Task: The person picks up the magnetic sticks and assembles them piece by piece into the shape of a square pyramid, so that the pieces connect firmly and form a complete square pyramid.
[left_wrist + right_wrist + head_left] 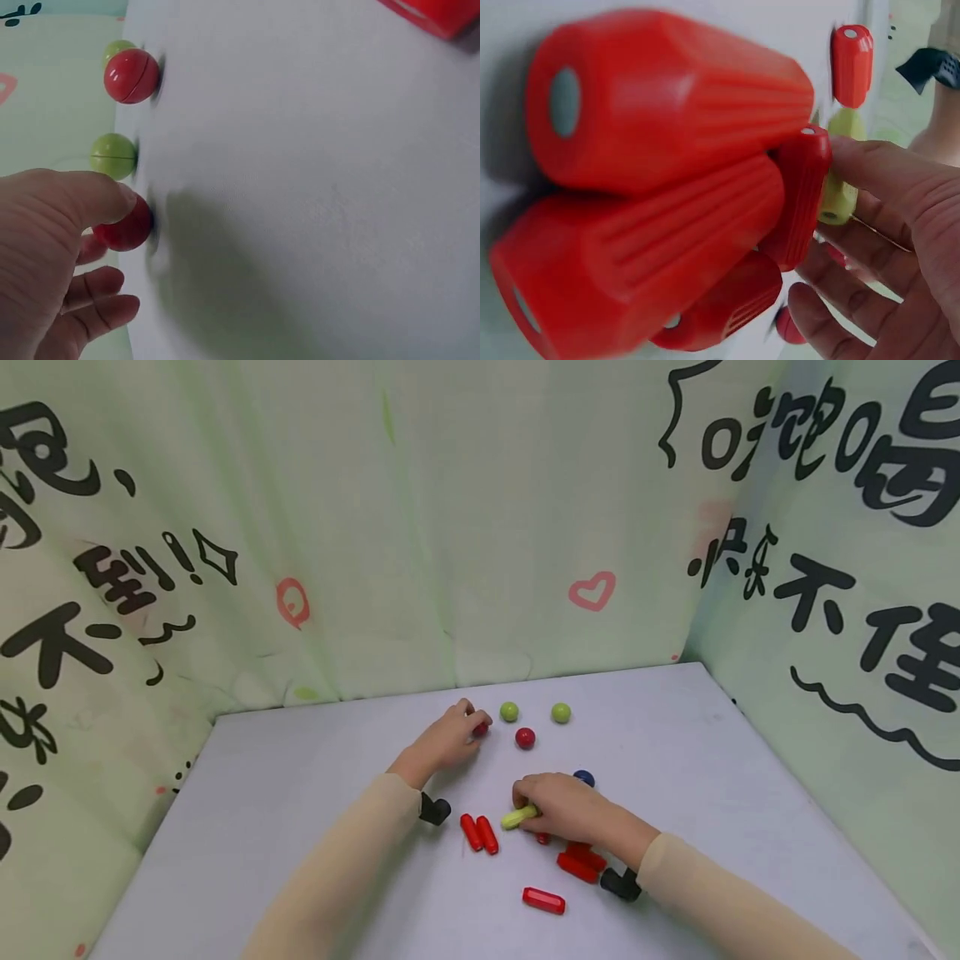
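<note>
Red and smooth, the small ball (481, 728) sat on the pale counter (300, 793), well toward the far edge, and our left hand (448, 743) had thumb and fingertips curled round it in a light pinch; a green ball (509, 712) lay just beside it, a second green ball (561, 713) and another red ball (525, 738) a little further right. Our right hand (562, 806) pinched a yellow-green stick (519, 817) near the middle, beside a blue ball (584, 777) and above a cluster of red sticks (581, 862). Two more red sticks (478, 833) lay side by side to its left. We judged that a ball so round would roll from a loose grip, so the pinch should close squarely across its middle, and the stick should be held level before the two were brought together.
</note>
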`<state>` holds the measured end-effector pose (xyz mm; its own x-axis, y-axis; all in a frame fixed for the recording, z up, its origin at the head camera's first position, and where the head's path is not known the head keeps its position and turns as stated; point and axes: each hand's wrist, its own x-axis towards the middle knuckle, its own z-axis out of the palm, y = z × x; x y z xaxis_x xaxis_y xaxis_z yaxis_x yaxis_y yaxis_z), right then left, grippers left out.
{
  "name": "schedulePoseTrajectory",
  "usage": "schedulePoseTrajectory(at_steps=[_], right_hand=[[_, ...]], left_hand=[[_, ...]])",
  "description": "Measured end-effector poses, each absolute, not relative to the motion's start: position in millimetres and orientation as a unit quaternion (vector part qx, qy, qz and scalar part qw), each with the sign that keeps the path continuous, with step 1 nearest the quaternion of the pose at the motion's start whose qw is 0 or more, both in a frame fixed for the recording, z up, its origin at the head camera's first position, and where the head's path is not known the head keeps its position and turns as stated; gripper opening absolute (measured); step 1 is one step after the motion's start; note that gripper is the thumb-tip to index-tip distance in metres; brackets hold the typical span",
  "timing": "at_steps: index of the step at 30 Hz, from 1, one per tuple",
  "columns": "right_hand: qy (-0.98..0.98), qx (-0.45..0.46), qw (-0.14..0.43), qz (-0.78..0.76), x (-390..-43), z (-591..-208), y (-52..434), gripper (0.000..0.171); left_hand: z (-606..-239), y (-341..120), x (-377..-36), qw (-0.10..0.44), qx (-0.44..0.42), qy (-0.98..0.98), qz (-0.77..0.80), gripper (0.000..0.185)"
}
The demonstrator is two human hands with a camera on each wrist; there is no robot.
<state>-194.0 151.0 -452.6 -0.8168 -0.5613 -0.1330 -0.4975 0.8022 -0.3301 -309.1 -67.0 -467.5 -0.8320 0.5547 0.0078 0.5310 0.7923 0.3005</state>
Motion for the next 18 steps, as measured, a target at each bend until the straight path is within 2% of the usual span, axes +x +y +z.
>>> schedulePoseTrajectory(at_steps=[5, 11, 18], right_hand=[[0.937, -0.228, 0.132, -0.229, -198.5, -448.7, 156.4, 0.018], [0.944, -0.182, 0.103, -0.257, -207.7, -448.0, 160.1, 0.023], [0.941, -0.149, 0.097, -0.287, -215.3, -448.5, 162.1, 0.017]], left_hand=[[-469.5, -67.5, -306.6, 0.068, 0.262, 0.951, 0.153, 0.034], [-468.0, -68.8, -295.5, 0.108, 0.265, 0.945, 0.158, 0.033], [-462.6, -68.7, -275.4, 0.133, 0.294, 0.934, 0.152, 0.029]])
